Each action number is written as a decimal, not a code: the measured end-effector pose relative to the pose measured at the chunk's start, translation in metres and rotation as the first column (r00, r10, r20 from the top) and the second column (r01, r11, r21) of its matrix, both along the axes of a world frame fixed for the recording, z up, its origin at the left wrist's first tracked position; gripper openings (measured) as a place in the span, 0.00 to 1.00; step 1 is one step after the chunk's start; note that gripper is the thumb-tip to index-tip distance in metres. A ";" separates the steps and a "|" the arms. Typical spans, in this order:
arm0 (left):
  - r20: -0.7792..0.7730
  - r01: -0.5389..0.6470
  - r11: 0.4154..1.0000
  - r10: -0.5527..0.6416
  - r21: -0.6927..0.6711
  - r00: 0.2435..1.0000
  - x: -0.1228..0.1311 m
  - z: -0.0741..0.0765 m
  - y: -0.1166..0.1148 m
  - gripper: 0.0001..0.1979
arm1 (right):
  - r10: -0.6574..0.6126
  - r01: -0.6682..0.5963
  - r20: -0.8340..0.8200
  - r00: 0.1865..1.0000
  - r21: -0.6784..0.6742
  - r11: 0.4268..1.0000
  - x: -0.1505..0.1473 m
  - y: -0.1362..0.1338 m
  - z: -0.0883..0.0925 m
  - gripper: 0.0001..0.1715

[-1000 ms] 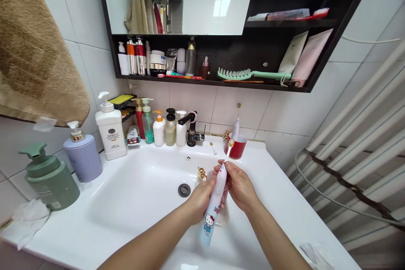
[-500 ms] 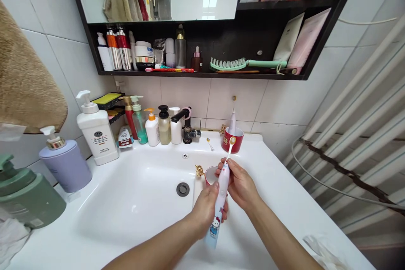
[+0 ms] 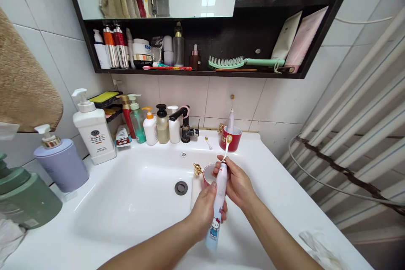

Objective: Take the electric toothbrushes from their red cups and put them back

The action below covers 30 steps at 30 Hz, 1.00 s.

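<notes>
My left hand is wrapped round the handle of an electric toothbrush, pink fading to light blue with a cartoon cat on it. The brush head points up and away. At the neck, where the head meets the handle, the fingers of my right hand are closed. Behind my hands a red cup with a white inside and a gold handle stands in the sink, partly hidden. Farther back, a second red cup holds another electric toothbrush.
A loose brush head lies on the ledge beside the black faucet. Several pump bottles line the left side of the white sink. Above hangs a dark cabinet with a green hairbrush. Crumpled plastic lies at the right.
The view has shifted slightly, so the scene sits a little farther left and up. Both hands keep their hold on the toothbrush, with almost no visible movement between them.
</notes>
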<state>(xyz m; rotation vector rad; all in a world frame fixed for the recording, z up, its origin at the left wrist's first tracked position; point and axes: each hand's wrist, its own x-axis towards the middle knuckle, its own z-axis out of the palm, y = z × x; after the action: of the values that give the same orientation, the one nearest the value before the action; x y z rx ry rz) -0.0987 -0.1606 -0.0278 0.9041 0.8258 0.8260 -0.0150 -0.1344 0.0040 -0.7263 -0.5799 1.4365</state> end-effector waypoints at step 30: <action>-0.016 0.048 0.998 -0.047 0.027 0.999 -0.003 0.004 -0.002 0.25 | -0.069 0.067 0.051 0.996 0.041 0.997 0.004 -0.001 0.002 0.08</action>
<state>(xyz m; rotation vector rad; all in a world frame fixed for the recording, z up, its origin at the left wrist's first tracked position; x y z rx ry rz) -0.1020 -0.1624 -0.0238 0.9519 0.8050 0.7916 -0.0105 -0.1350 0.0065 -0.7476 -0.6172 1.3429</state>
